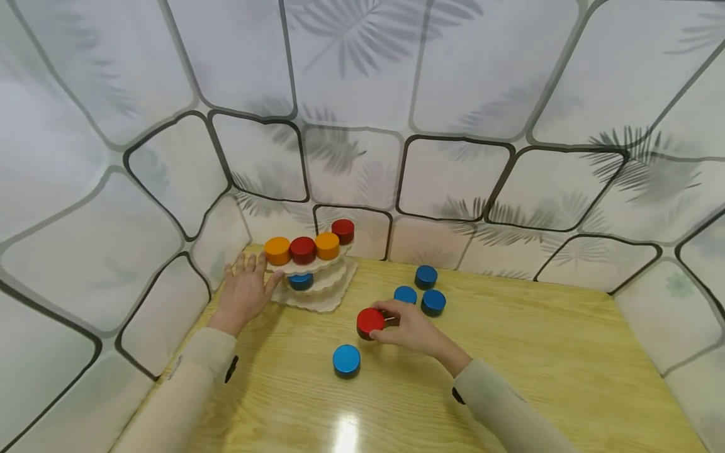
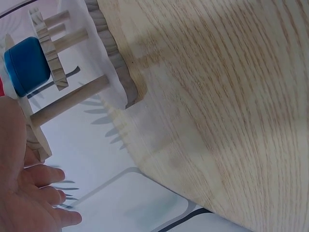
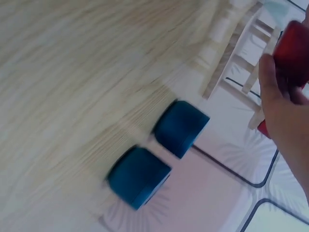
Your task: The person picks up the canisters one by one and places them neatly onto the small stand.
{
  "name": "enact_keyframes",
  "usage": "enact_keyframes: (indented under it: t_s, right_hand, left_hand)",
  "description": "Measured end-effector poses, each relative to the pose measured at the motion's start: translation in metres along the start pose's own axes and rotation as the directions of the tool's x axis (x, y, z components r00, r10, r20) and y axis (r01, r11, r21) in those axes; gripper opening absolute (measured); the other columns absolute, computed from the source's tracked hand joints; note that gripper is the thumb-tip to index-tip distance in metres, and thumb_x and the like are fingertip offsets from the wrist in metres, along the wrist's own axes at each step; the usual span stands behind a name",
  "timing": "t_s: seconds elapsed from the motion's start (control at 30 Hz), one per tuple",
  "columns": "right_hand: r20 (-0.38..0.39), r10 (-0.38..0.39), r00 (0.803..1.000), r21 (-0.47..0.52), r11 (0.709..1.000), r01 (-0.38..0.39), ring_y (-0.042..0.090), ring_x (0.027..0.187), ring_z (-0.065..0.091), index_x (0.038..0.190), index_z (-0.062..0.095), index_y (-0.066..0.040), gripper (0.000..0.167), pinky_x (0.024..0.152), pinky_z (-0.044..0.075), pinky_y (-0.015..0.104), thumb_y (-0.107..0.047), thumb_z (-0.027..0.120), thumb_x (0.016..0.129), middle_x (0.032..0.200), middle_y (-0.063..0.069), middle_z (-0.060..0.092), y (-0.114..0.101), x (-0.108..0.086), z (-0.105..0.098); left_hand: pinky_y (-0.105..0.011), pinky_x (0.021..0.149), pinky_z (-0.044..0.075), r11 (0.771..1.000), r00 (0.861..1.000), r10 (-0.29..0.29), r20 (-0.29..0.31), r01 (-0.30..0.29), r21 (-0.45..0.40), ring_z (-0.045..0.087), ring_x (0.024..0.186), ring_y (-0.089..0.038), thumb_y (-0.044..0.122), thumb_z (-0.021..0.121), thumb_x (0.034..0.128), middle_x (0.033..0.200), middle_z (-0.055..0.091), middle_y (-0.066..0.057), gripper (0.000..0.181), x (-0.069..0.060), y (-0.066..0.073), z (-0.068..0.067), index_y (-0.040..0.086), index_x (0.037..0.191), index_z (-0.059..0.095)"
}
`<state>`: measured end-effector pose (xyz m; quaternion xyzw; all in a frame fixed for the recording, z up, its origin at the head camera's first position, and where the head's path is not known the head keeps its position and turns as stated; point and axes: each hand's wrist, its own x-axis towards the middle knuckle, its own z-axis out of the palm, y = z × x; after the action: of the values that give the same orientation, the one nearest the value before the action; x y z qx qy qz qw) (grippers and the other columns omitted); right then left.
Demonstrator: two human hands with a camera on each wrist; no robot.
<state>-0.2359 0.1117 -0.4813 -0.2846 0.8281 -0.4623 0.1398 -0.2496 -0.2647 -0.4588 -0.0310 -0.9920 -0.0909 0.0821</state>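
My right hand [image 1: 410, 327] pinches a red round tin [image 1: 370, 323] between thumb and fingers, above the table; the tin also shows in the right wrist view [image 3: 293, 53]. My left hand [image 1: 245, 292] is at the left end of a tiered wooden stand [image 1: 323, 299] with wavy edges, its fingers extended beside the top tier. Along that tier stand orange tins [image 1: 277, 251] [image 1: 327, 246] and red tins [image 1: 303, 250] [image 1: 342, 231]. A blue tin [image 1: 301, 281] sits on a lower tier, seen closer in the left wrist view [image 2: 29, 67].
Three blue tins [image 1: 426, 277] [image 1: 433, 302] [image 1: 404, 295] stand grouped right of the stand, just behind my right hand. Another blue tin [image 1: 347, 361] is nearer on the wooden table [image 1: 544, 352]. Patterned padded walls [image 1: 447, 179] rise along the table's back and sides.
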Motion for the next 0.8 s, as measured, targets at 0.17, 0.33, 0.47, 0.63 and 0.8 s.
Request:
enact_keyframes:
  t_s: [0.17, 0.33, 0.47, 0.63, 0.8]
  right_hand:
    - [-0.132, 0.059, 0.99, 0.03, 0.998, -0.056, 0.024, 0.112, 0.072, 0.14, 0.066, -0.006, 0.054, 0.095, 0.062, 0.033, -0.024, 0.083, 0.092, 0.13, 0.011, 0.07, -0.009, 0.02, 0.011]
    - [-0.22, 0.085, 0.972, 0.054, 0.996, -0.075, 0.022, 0.107, 0.073, 0.138, 0.068, -0.009, 0.05, 0.09, 0.063, 0.032, -0.022, 0.083, 0.092, 0.128, 0.01, 0.07, -0.017, 0.039, 0.02]
    - [-0.263, 0.102, 0.959, 0.055, 0.994, -0.091, 0.022, 0.104, 0.073, 0.136, 0.07, -0.011, 0.047, 0.087, 0.064, 0.032, -0.023, 0.083, 0.092, 0.126, 0.008, 0.072, -0.022, 0.054, 0.026]
    - [-0.296, 0.113, 0.948, 0.043, 0.994, -0.105, 0.025, 0.108, 0.072, 0.14, 0.068, -0.01, 0.052, 0.088, 0.063, 0.034, -0.024, 0.083, 0.093, 0.128, 0.01, 0.071, -0.026, 0.071, 0.033]
    - [-0.311, 0.112, 0.944, 0.044, 0.994, -0.103, 0.029, 0.112, 0.07, 0.145, 0.063, -0.003, 0.059, 0.089, 0.062, 0.036, -0.025, 0.082, 0.093, 0.132, 0.015, 0.07, -0.029, 0.086, 0.038]
  left_hand:
    - [-0.077, 0.122, 0.02, 1.0, 1.0, -0.005, 0.005, 0.005, -0.006, 0.023, 0.154, -0.06, 0.049, 0.035, 0.1145, 0.162, 0.036, -0.037, 0.073, 0.0, 0.001, -0.001, -0.007, 0.162, 0.031]
    - [-0.078, 0.122, 0.018, 1.0, 1.0, -0.008, 0.016, 0.008, -0.005, 0.021, 0.154, -0.06, 0.048, 0.035, 0.1145, 0.161, 0.036, -0.038, 0.073, 0.0, 0.001, -0.003, -0.007, 0.162, 0.03]
    - [-0.077, 0.122, 0.018, 1.0, 1.0, -0.011, 0.019, 0.011, -0.002, 0.021, 0.155, -0.06, 0.049, 0.035, 0.1142, 0.162, 0.036, -0.038, 0.074, 0.001, 0.0, -0.003, -0.006, 0.163, 0.03]
    - [-0.078, 0.122, 0.018, 1.0, 1.0, -0.009, 0.024, 0.009, -0.005, 0.021, 0.155, -0.06, 0.051, 0.034, 0.114, 0.162, 0.036, -0.038, 0.075, 0.002, 0.0, -0.003, -0.006, 0.163, 0.03]
    - [-0.078, 0.121, 0.019, 1.0, 1.0, -0.005, 0.022, 0.005, -0.004, 0.022, 0.155, -0.06, 0.049, 0.035, 0.1144, 0.161, 0.036, -0.038, 0.074, 0.001, 0.0, -0.003, -0.006, 0.163, 0.03]
